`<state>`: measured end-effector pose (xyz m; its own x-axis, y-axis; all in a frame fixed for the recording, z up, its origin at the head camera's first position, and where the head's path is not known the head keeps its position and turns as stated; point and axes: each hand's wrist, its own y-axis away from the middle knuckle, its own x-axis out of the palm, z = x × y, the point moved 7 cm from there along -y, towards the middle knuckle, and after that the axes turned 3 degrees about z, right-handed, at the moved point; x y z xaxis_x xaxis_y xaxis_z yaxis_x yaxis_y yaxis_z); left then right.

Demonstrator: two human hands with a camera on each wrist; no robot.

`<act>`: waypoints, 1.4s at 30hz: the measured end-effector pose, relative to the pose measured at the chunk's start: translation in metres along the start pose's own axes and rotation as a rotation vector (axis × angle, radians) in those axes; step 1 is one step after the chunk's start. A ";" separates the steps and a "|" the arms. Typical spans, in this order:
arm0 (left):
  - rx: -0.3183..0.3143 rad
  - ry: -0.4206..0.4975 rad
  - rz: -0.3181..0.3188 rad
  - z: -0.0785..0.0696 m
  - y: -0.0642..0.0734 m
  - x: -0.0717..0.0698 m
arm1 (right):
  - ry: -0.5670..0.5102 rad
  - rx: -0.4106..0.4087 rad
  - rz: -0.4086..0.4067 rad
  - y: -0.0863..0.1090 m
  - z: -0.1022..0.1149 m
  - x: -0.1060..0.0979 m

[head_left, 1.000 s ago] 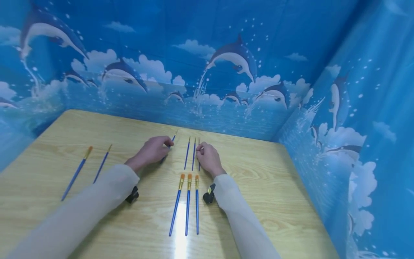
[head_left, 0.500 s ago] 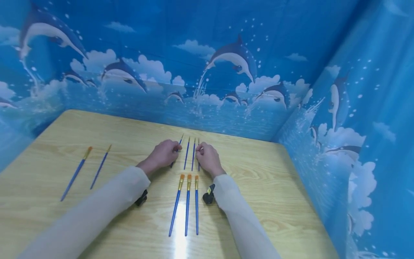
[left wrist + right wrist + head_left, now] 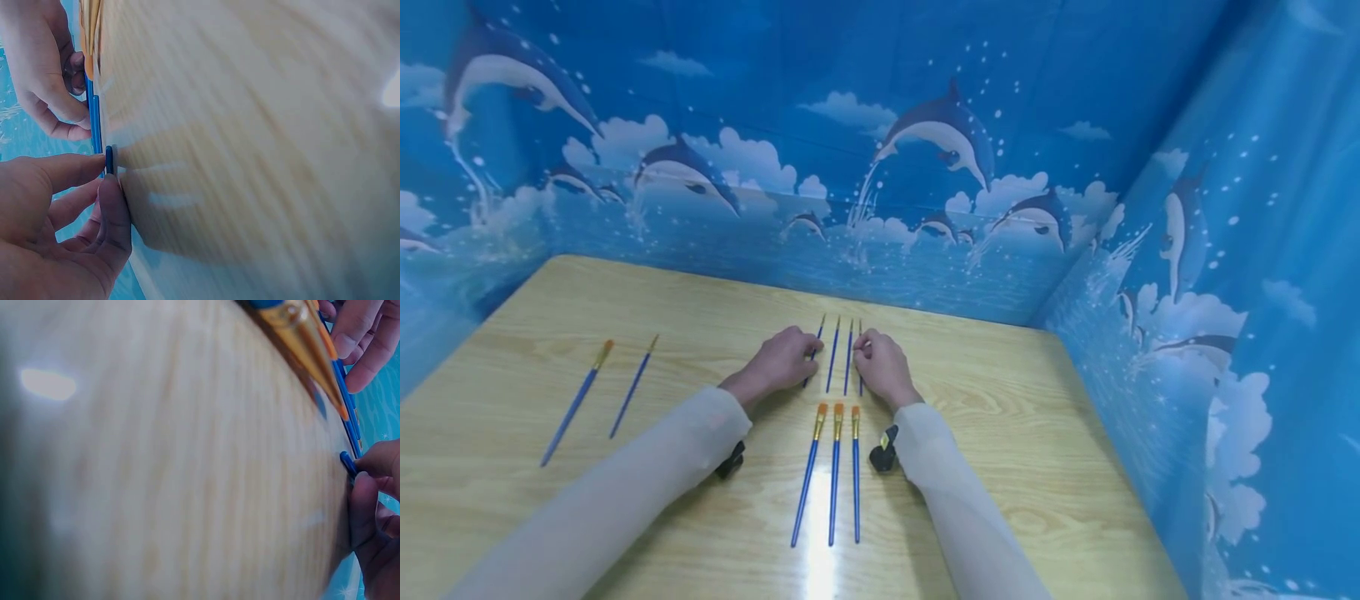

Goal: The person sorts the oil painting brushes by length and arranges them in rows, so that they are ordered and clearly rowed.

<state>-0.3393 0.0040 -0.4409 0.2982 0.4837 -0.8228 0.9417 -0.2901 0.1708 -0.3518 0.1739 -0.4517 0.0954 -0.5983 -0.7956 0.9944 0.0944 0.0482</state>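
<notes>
At the far middle of the table, a row of thin blue-handled paintbrushes lies with the tips pointing away. My left hand (image 3: 781, 358) has finger and thumb around the leftmost thin paintbrush (image 3: 822, 327); its blue handle (image 3: 109, 161) shows between the fingertips in the left wrist view. On the other side, my right hand (image 3: 883, 365) pinches the rightmost thin paintbrush (image 3: 861, 386), whose handle end (image 3: 348, 462) pokes out from finger and thumb in the right wrist view. Between the hands lie two more thin paintbrushes, one left (image 3: 833, 357) and one right (image 3: 848, 360).
Nearer me are three wide paintbrushes with orange bristles: left (image 3: 808, 479), middle (image 3: 835, 479) and right (image 3: 856, 479). Far left lie a wide paintbrush (image 3: 577, 404) and a thin paintbrush (image 3: 635, 387). Dolphin-print curtains (image 3: 760, 225) border the wooden table (image 3: 1000, 417).
My left hand has moved right, bringing its thin paintbrush beside the row and turning it straighter. Its finger and thumb now stand further apart. The right hand stays in place.
</notes>
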 end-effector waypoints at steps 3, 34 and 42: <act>0.009 0.008 0.004 0.002 0.001 -0.001 | -0.001 -0.002 0.002 0.000 0.001 0.001; 0.016 0.134 -0.008 0.119 0.092 -0.073 | 0.027 -0.037 -0.004 0.003 0.005 -0.001; 0.031 -0.038 -0.079 0.136 0.108 -0.082 | 0.025 -0.039 -0.006 0.003 0.004 -0.001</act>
<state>-0.2834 -0.1791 -0.4288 0.2168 0.4748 -0.8530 0.9565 -0.2779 0.0884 -0.3490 0.1715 -0.4478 0.0873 -0.5788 -0.8108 0.9924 0.1218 0.0199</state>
